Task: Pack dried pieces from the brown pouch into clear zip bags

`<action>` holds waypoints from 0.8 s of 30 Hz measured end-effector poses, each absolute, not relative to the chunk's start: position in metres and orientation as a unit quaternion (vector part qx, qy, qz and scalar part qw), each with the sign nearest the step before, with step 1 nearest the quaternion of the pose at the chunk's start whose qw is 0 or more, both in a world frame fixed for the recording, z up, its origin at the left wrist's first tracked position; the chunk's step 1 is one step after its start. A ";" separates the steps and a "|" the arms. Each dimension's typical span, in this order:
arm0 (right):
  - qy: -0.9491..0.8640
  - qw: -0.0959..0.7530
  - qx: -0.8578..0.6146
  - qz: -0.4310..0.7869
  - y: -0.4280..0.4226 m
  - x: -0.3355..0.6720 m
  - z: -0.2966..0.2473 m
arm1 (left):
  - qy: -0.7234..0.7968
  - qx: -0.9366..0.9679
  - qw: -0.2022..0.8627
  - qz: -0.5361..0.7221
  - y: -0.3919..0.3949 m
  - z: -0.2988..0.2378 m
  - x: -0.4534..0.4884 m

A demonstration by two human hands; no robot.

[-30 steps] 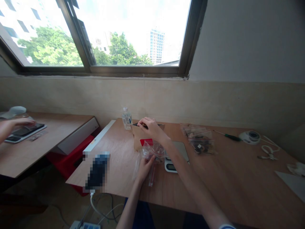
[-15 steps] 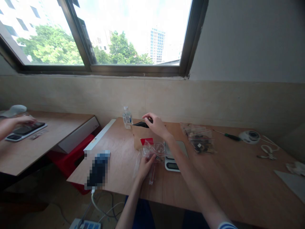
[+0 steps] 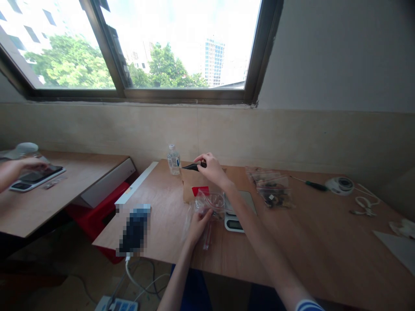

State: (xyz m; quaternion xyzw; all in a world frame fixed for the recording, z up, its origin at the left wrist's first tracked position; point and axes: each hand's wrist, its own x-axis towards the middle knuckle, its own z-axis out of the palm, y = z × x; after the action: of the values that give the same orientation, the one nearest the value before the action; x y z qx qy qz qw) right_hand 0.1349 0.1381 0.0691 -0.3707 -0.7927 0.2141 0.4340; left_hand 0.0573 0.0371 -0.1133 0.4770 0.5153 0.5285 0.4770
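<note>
My right hand [image 3: 212, 168] reaches to the top of a brown cardboard box [image 3: 194, 186] with a red label and pinches a thin black item [image 3: 192, 166] at its opening. My left hand [image 3: 198, 224] rests lower down on the wooden table [image 3: 292, 242], its fingers closed on the edge of a clear plastic bag [image 3: 210, 202] that stands open beside the box. A small digital scale [image 3: 238, 214] lies just right of the bag, partly under my right forearm.
A water bottle [image 3: 173, 160] stands behind the box. Several filled clear bags [image 3: 270, 188], a green screwdriver [image 3: 309, 184], a tape roll [image 3: 340, 185] and white scissors [image 3: 365, 206] lie to the right. A blurred phone [image 3: 133, 229] is at left. Another person's hand [image 3: 22, 166] works at the neighbouring desk.
My right hand has lifted slightly from the box top, drawing the black item up. The left hand and the bag have stayed put.
</note>
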 end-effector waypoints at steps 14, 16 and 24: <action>-0.887 0.381 -0.241 0.104 0.130 0.146 0.061 | 0.507 0.468 0.486 0.536 0.035 -0.107 0.061; -0.888 0.375 -0.251 0.081 0.129 0.145 0.061 | 0.506 0.471 0.485 0.535 0.035 -0.106 0.061; -0.861 0.382 -0.315 0.118 0.131 0.134 0.056 | 0.493 0.462 0.506 0.536 0.035 -0.107 0.060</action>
State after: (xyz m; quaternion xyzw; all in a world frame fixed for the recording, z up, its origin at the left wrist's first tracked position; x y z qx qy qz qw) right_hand 0.1345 0.1314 0.0555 -0.3153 -0.8609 0.1176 0.3816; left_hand 0.0602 0.0350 -0.1074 0.4618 0.4934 0.5359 0.5061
